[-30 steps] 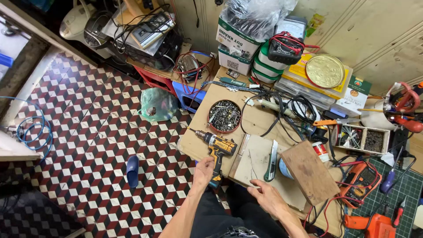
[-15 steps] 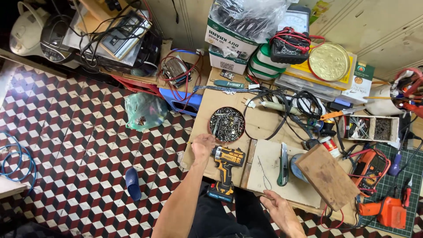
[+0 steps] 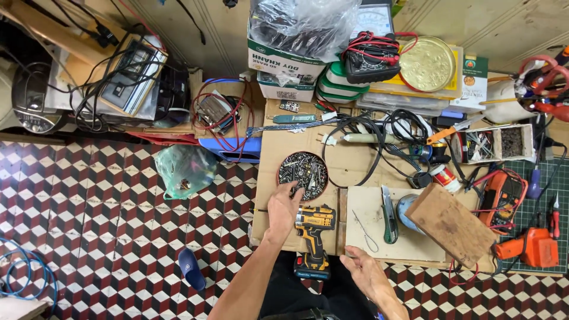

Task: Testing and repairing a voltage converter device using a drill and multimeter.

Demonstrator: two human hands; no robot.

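My left hand [image 3: 283, 206] reaches over the cardboard-covered table [image 3: 272, 160] with its fingertips at the near rim of a round tin of screws [image 3: 303, 174]; nothing is visibly held. A yellow and black cordless drill [image 3: 315, 237] lies on the cardboard just right of that hand, its battery toward me. My right hand [image 3: 366, 274] rests with fingers spread at the near edge of a pale board [image 3: 367, 222], holding nothing. A utility knife [image 3: 388, 216] and a bent wire [image 3: 363, 230] lie on that board.
A wooden block [image 3: 451, 225] sits right of the board. Boxes, a multimeter [image 3: 372, 56], a round brass lid [image 3: 426, 63], cables and a small parts box [image 3: 496, 143] crowd the back. A red tool [image 3: 530, 249] lies far right. On the tiled floor are a green bag [image 3: 185, 170] and a blue slipper [image 3: 191, 269].
My left hand let go of the drill and moved forward to the screw tin. The drill now lies on the cardboard. The view shifted left and closer.
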